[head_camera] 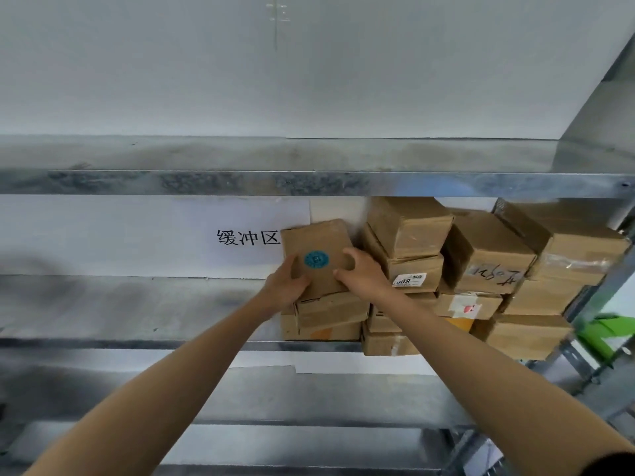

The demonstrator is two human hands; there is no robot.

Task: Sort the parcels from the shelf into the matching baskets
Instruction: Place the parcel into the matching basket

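Note:
A small brown cardboard parcel (318, 247) with a round blue sticker (316, 259) on its face is tipped up on top of a short stack of parcels on the middle metal shelf (137, 307). My left hand (287, 286) grips its lower left corner. My right hand (360, 271) grips its lower right edge. Both arms reach up from below. To the right, several more brown parcels (481, 255) are piled on the same shelf.
A white paper sign (247, 237) with black characters hangs on the wall behind the shelf. An upper metal shelf (309, 182) runs just above the parcels. A shelf upright (611, 297) stands at the right, with something green (604, 333) beyond it.

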